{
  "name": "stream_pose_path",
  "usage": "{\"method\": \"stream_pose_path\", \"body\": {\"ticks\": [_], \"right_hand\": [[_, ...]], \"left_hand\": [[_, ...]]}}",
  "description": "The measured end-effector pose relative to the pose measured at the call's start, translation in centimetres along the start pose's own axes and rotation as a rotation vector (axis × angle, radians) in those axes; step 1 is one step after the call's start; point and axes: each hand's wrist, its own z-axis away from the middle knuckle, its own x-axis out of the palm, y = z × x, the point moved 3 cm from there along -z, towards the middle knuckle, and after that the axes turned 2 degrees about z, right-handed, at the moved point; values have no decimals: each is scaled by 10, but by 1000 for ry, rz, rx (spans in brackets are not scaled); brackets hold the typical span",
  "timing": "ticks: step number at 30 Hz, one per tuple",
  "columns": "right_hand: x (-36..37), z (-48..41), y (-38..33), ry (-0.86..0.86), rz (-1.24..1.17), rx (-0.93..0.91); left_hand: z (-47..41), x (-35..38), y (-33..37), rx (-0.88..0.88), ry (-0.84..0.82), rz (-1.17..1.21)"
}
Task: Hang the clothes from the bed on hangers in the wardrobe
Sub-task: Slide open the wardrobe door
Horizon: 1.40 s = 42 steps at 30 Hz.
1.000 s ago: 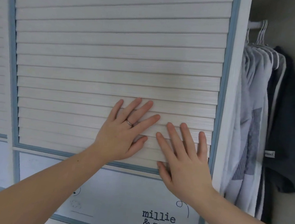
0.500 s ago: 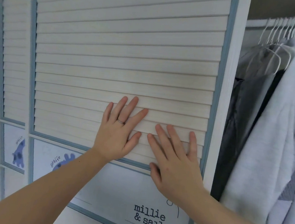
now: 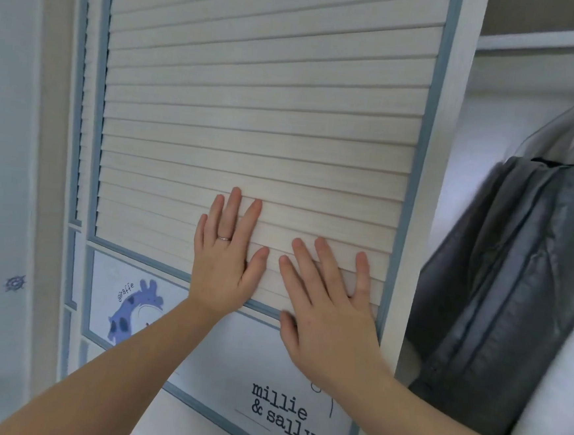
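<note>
Pale slatted wardrobe door (image 3: 271,96) slid left; left hand (image 3: 226,267), right hand (image 3: 332,324) flat against.

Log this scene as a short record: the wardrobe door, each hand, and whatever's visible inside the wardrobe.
Wardrobe door: slatted, blue trim, printed panel below
Left hand: flat on the slats, fingers straight, ring on one finger
Right hand: flat on the slats beside it, near the door's right edge
Held: nothing
Inside, right: dark grey garment hanging
</note>
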Motion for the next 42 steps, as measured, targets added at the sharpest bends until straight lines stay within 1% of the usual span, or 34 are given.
{"method": "stream_pose_path", "body": {"ticks": [9, 17, 32, 34, 38, 40, 42], "right_hand": [[13, -37, -42, -7, -39, -24], [22, -62, -69, -6, -41, -38], [31, -84, -95, -28, -21, -61], [26, -83, -97, -21, -76, -73], [4, -65, -88, 71, -330, -133], [-12, -53, -65, 145, -406, -148], [-29, -43, -31, 193, -410, -133]], "left_hand": [[10, -3, -56, -257, 27, 62], [14, -4, -90, -348, 49, 92], [10, -8, -128, -329, 49, 42], [9, -10, -128, -334, 40, 34], [10, -19, -118, -424, 52, 72], [4, -29, -97, -391, 99, 97], [-8, -39, -60, -293, 134, 144]]}}
